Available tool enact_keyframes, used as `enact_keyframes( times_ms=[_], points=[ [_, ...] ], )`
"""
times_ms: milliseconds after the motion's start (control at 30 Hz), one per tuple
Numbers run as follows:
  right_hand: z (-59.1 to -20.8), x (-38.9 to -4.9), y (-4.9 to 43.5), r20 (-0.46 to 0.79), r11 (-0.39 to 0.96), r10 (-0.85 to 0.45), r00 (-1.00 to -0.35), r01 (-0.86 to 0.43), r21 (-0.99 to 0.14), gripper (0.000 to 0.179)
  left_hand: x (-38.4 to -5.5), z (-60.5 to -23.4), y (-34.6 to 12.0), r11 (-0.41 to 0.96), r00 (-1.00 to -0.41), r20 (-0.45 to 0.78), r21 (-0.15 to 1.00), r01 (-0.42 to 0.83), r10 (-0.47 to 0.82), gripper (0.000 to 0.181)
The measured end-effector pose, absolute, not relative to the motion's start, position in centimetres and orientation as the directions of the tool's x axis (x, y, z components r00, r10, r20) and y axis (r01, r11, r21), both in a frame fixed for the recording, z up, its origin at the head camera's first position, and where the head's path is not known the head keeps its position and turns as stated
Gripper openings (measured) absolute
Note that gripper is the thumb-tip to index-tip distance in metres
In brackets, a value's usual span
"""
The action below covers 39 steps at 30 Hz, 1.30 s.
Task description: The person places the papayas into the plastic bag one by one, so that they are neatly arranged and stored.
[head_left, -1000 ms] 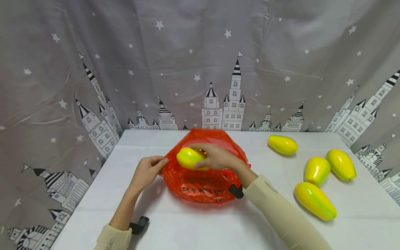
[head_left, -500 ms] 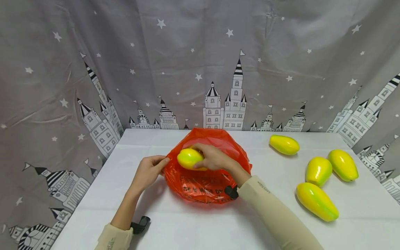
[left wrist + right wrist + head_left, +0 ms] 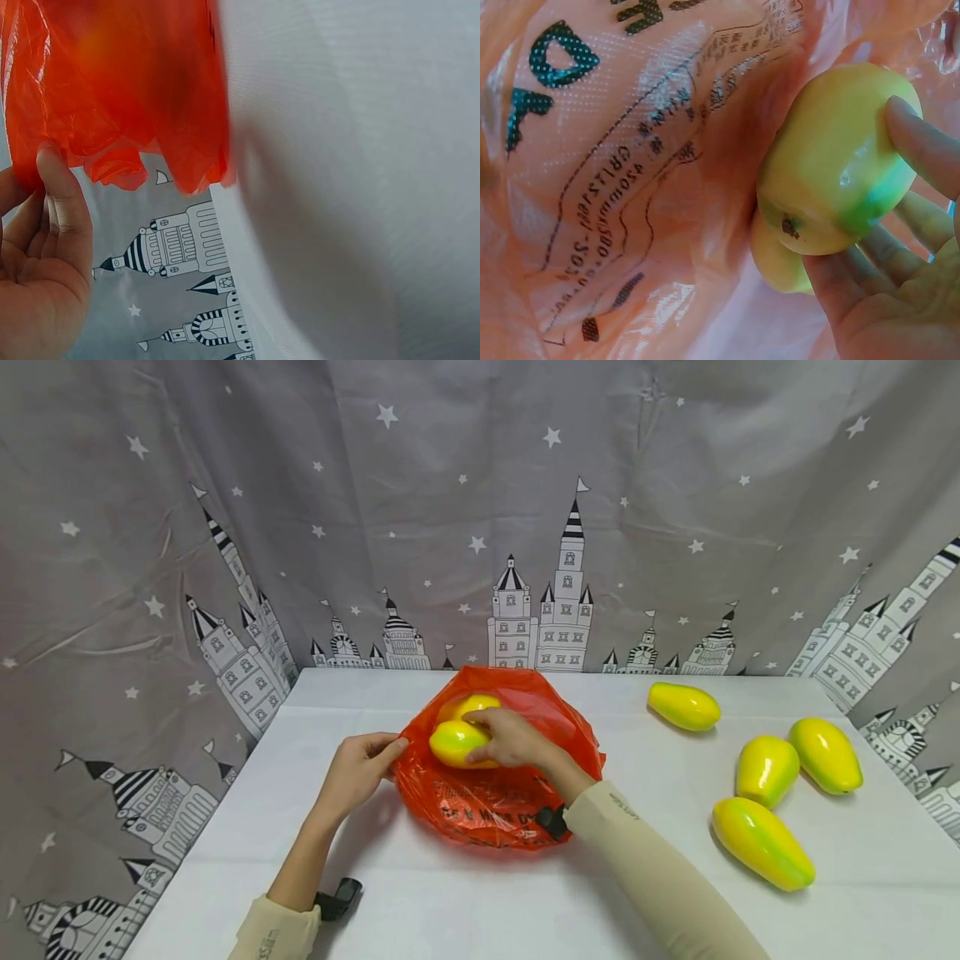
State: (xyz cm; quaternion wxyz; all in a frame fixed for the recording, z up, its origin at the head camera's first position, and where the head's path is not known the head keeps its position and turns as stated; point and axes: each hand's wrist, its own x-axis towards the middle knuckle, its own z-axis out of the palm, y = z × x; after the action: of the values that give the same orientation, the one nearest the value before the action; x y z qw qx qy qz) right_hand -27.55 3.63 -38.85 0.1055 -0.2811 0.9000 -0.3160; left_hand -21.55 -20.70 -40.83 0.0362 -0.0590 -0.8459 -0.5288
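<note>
Inside the mouth of the bag (image 3: 487, 822), the right hand (image 3: 516, 740) grips a yellow fruit (image 3: 453, 743) between thumb (image 3: 928, 142) and fingers (image 3: 838, 283), a second fruit (image 3: 477, 702) just beyond it. The left hand (image 3: 363, 770) pinches the bag's left rim; four other fruits (image 3: 765, 772) lie on the table (image 3: 450, 906) at right.

A yellow fruit (image 3: 456, 743) is held beside another fruit (image 3: 477, 702) inside an open red bag (image 3: 487, 818).

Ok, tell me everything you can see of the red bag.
The red bag looks like thin, shiny, crinkled plastic, partly see-through, with dark lettering. It sits open on the white table. The left hand pinches one side; inside, the right hand holds a yellow fruit, with a second fruit beside it.
</note>
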Motion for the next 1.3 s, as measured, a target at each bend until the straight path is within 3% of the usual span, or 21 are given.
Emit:
enact_keyframes(
  times_ms=[633,1300],
  points=[
    [-40.3,-27.6,2.9,-0.053,0.642,-0.560,-0.827,-0.392,-0.659,0.055,-21.5,-40.8,-20.9,0.448,-0.991,0.114,0.885,0.130,0.062,0.032],
    [-40.1,-27.4,2.9,-0.045,0.652,-0.574,-0.818,-0.423,-0.630,0.056,-21.5,-40.7,-21.0,0.447,-0.990,0.123,0.883,0.141,0.069,0.032]
  ],
)
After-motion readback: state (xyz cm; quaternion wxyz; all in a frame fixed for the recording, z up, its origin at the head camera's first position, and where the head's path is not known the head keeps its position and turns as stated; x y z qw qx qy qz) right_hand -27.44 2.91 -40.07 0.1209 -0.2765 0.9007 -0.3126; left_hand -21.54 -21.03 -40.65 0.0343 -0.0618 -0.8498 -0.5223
